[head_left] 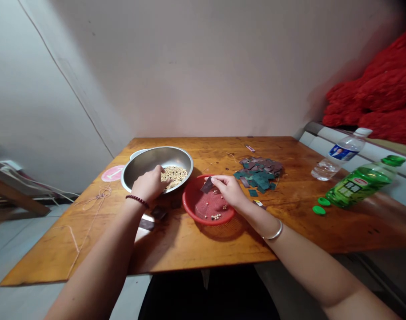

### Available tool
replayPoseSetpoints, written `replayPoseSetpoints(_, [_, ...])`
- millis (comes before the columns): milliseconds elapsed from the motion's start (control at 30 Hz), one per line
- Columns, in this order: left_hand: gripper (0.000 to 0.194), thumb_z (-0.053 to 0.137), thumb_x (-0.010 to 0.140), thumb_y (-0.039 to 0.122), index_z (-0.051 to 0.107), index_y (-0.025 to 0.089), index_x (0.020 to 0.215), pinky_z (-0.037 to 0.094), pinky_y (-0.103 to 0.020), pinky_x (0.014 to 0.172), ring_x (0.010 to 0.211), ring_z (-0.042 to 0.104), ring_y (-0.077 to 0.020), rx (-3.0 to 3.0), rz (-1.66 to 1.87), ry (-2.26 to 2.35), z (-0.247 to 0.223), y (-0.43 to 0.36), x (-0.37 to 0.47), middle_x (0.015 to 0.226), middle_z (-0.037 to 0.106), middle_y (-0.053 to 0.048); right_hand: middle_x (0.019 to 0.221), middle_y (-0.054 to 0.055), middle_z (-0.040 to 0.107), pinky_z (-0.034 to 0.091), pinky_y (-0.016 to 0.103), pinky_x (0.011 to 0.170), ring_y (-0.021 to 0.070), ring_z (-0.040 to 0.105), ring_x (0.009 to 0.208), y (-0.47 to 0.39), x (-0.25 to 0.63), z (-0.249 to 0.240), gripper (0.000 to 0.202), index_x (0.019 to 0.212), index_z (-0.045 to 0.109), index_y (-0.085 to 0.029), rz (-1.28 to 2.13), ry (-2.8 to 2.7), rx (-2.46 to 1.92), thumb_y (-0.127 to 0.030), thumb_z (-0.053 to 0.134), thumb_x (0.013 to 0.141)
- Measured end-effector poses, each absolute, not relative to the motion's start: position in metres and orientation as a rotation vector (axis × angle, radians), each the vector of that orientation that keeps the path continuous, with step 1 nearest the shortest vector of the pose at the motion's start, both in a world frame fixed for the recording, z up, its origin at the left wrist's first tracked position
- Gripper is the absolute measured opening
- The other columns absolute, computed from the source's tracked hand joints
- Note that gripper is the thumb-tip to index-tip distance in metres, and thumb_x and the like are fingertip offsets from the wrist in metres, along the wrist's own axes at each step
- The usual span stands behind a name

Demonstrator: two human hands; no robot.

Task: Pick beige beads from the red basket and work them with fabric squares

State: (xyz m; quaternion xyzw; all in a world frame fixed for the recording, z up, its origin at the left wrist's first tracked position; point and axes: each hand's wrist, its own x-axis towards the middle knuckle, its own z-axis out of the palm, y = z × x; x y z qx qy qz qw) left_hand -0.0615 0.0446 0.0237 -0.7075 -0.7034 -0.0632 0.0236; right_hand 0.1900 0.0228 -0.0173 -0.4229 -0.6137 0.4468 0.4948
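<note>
Steel bowl [139,166]: left hand [149,184] dips curled fingers over its rim into beans [175,174]; right hand [230,190] pinches a dark card [207,185] above the red basket [193,206].

A steel bowl [156,165] of pale beans sits just beside a red basket [208,205] holding a few beans.

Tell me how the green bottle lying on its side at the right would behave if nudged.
The green bottle lies on its side on the table, so it would probably roll. It looks largely full of liquid, so likely heavy for its size. Its smooth plastic may feel slippery.
</note>
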Motion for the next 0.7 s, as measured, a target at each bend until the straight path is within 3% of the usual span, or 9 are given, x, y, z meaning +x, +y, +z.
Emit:
replayPoseSetpoints(200, [0.052,0.052,0.070,0.058,0.050,0.024,0.109,0.043,-0.031,0.066,0.090,0.061,-0.0269,-2.387,0.124,-2.158,0.021,0.046,-0.062,0.107,0.063,-0.009,0.079,0.007,0.071,0.049,0.028,0.063,0.0186,0.065,0.072,0.022,0.190,-0.015,0.031,0.090,0.071,-0.015,1.109,-1.481,-1.030,-0.037,0.053,0.078])
replayPoseSetpoints(467, [0.022,0.053,0.070,0.029,0.056,0.025,0.091,0.038,-0.024,0.059,0.076,0.060,-0.0178,-2.572,-0.075,-1.995,0.023,0.043,-0.058,0.085,0.068,0.001,0.080,0.007,0.072,0.050,0.029,0.069,0.0187,0.065,0.074,0.022,0.191,-0.014,0.031,0.090,0.072,-0.015,1.113,-1.487,-1.003,-0.037,0.054,0.078])
replayPoseSetpoints(567, [0.015,0.051,0.074,0.033,0.060,0.026,0.084,0.038,-0.024,0.059,0.077,0.060,-0.0175,-2.527,-0.130,-1.933,0.024,0.041,-0.055,0.087,0.068,0.001,0.084,0.007,0.072,0.050,0.029,0.069,0.0186,0.064,0.076,0.023,0.191,-0.015,0.031,0.092,0.071,-0.015,1.117,-1.488,-1.017,-0.037,0.054,0.078])
replayPoseSetpoints(700, [0.022,0.046,0.079,0.038,0.065,0.027,0.085,0.039,-0.025,0.062,0.078,0.060,-0.0184,-2.359,-0.226,-1.919,0.026,0.037,-0.049,0.090,0.068,-0.002,0.082,0.007,0.071,0.050,0.028,0.067,0.0180,0.064,0.073,0.023,0.192,-0.017,0.031,0.089,0.071,-0.015,1.132,-1.467,-1.037,-0.038,0.054,0.078])
